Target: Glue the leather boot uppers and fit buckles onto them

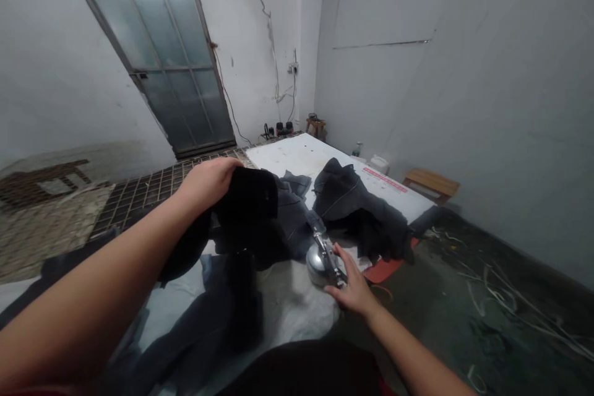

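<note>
left of the spray gun (pixel 328 252), left hand (pixel 210 180) grips black cloth (pixel 250 197); right hand (pixel 353 284) grips the spray gun. tilting could spill anything in its cup (pixel 315 269); swinging could snag grey cloth (pixel 293 215) just beyond.

I see bare hands, left (pixel 208 180) and right (pixel 356 289), fingers uncovered. Both forearms (pixel 123 257) bare too. Near-black garment (pixel 315 371) on the body, rounded outline, torso or lap unclear. Red patch (pixel 386 387) at its right edge. Dark red cloth (pixel 41 391) under left arm, sleeve or hem, can't tell.
</note>
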`<state>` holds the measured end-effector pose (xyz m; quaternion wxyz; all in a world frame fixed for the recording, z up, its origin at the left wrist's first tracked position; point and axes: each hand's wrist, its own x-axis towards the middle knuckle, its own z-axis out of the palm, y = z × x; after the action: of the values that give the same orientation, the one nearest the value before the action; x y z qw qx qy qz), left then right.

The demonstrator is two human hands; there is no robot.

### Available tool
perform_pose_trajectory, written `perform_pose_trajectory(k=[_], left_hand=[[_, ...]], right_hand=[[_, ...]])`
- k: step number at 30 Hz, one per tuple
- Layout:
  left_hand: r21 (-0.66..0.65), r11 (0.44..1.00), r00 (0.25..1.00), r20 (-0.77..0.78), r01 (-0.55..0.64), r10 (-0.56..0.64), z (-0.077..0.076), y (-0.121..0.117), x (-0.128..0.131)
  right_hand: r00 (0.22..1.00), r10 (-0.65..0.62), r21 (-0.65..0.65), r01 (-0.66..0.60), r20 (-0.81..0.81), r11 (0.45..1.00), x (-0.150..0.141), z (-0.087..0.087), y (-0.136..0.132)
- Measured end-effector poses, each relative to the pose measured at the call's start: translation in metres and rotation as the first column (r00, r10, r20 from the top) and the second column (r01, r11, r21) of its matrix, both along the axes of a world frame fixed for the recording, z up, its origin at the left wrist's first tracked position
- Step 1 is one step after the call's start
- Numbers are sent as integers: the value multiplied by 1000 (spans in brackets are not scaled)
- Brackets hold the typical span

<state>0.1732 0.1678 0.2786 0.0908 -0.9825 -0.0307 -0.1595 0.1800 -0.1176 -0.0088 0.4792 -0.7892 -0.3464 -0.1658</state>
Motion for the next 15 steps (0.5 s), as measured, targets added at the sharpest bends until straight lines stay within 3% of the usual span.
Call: perform_pose_trajectory(k=[3, 5, 8, 9, 11, 13, 15], left_hand=[[-8, 999, 999, -4, 41, -41, 3, -5, -5], [-22, 997, 997, -2, 77, -77, 5, -9, -8], [-56, 991, 992, 34, 126, -124, 9, -13, -16], [-67, 990, 991, 54, 126, -123, 11, -12, -18], [-89, 993, 994, 83, 76, -68, 17, -1, -24], [-94, 995, 995, 90, -42, 51, 25, 21, -29], [-85, 985, 982, 101, -153, 161, 32, 52, -33]], right_hand=[[984, -83, 76, 72, 156, 995, -19, 42, 7], [985, -70, 118, 52, 154, 992, -26, 75, 28], [981, 43, 201, -4, -190, 980, -18, 109, 76], [939, 94, 253, -8, -329, 968, -13, 112, 93], [768, 193, 297, -4, -610, 955, -2, 105, 121], [660, 234, 280, -39, -713, 959, 1, 84, 137], [618, 245, 250, -80, -747, 965, -5, 57, 140]])
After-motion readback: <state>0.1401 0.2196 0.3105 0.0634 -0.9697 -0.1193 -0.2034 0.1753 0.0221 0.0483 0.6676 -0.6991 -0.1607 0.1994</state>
